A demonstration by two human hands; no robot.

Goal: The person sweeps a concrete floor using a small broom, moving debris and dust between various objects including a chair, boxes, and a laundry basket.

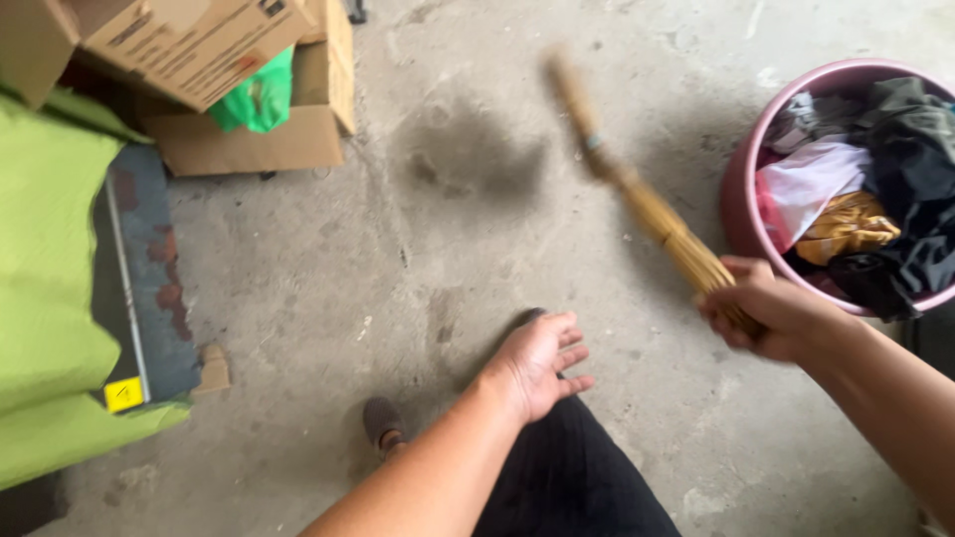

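- Right hand (761,310) clenched round the bound end of a straw broom (637,194), fingers wrapped over the stalks, thumb on the near side.
- Broom running up and left from that fist: long axis diagonal, from the grip at lower right to the far tip at upper middle.
- Far tip smeared by motion blur above the concrete floor (328,259); impossible to tell whether touching the floor or just clear of it.
- Thin pale band visible round the broom partway along, nearer the far end than the fist.
- Left hand (537,363) empty, fingers loosely spread, palm turned down, hanging over the floor just ahead of a dark trouser leg (572,477).
- Left hand well apart from the broom; right hand alone on it, so clearly the nearer one.
- Dark stain (473,149) on the floor lying left of the blurred tip, close beside the line of the broom.
- Pink tub (741,194) heaped with clothes standing to the right, its rim just beside the gripping hand and behind the lower stretch of the broom.
- Shoe (383,423) planted on the floor below and left of the open hand.
- Cardboard boxes (249,89) stacked at upper left, green cloth (50,259) draped down the left edge, both well apart from broom and hands.
- Small wooden block (212,366) lying by the foot of the green cloth.
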